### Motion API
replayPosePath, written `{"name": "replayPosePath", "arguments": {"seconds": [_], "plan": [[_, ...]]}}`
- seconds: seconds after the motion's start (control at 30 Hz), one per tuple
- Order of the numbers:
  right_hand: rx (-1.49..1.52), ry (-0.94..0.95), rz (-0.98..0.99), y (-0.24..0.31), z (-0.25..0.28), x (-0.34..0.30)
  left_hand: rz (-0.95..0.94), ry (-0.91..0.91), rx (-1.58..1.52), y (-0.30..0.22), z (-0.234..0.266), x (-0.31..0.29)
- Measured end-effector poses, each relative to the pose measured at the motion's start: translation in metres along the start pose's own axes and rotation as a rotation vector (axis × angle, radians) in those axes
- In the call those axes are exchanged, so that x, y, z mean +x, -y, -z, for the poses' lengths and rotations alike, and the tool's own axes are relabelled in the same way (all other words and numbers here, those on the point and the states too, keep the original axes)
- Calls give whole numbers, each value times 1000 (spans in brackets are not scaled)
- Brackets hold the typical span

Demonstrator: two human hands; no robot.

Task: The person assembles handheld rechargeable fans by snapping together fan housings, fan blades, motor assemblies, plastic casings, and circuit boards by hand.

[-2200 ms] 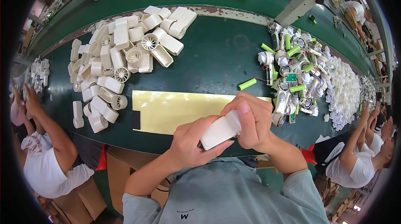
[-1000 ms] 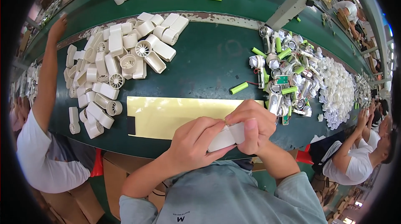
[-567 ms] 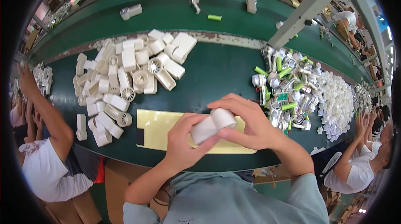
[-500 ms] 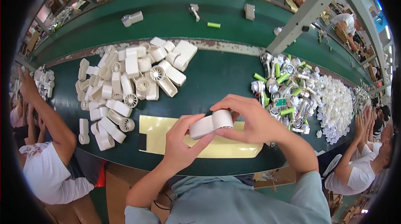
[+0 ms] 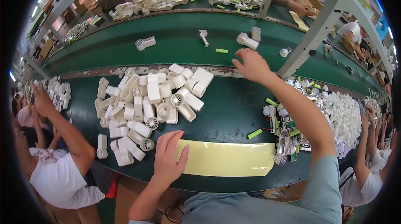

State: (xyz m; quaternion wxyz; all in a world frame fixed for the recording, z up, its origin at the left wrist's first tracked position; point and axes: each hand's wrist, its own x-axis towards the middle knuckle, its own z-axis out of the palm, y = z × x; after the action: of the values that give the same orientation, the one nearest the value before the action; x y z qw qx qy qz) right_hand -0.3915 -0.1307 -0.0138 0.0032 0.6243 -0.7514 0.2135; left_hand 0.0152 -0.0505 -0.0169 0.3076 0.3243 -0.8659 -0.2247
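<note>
My right hand (image 5: 254, 66) reaches out over the far edge of the table, fingers apart and nothing in it. Just beyond its fingertips a white plastic fan body (image 5: 247, 41) lies on the green conveyor belt (image 5: 175, 42), against another pale housing (image 5: 256, 34). Low on the near side, my left hand (image 5: 170, 157) is open at the left end of a glossy yellow sheet (image 5: 227, 159), covering that end. To the left hand's upper left is a heap of cream-white plastic fan housings (image 5: 153, 92), some with round slotted grilles.
At the right lie a jumble of fan innards with green battery cells (image 5: 254, 134) and a pile of small white parts (image 5: 340, 117). A grey metal post (image 5: 319, 27) rises at the table's far right. Co-workers sit on both sides; others stand across the belt.
The white fan body has left both hands and now lies on the belt. My right hand has moved far forward; my left has dropped to the yellow sheet. The view has shifted.
</note>
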Motion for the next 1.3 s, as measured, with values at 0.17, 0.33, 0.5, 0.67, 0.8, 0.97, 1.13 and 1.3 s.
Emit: {"name": "replayPosePath", "arguments": {"seconds": [0.17, 0.33, 0.5, 0.67, 0.8, 0.97, 1.13, 1.3], "plan": [[-127, 22, -169, -31, -20, 57, -114, 15, 49, -11, -11, 39], [-303, -156, -475, -87, -34, 74, -135, 98, 534, 0, -23, 71], [-7, -10, 65, -21, -59, 87, -191, 175, 651, 20, -37, 69], [-63, 87, 77, 36, -96, 98, -337, 176, 613, 13, -45, 55], [-49, 181, -84, 41, -74, 90, -350, 144, 273, -6, -38, 47], [99, 319, 49, 64, 16, 8, -323, 213, -57, -12, -33, 12], [369, 322, 134, 72, 24, -99, -141, 234, 130, -28, -34, 13], [560, 420, 47, 73, 35, -145, -5, 287, -100, -25, -47, 3]]}}
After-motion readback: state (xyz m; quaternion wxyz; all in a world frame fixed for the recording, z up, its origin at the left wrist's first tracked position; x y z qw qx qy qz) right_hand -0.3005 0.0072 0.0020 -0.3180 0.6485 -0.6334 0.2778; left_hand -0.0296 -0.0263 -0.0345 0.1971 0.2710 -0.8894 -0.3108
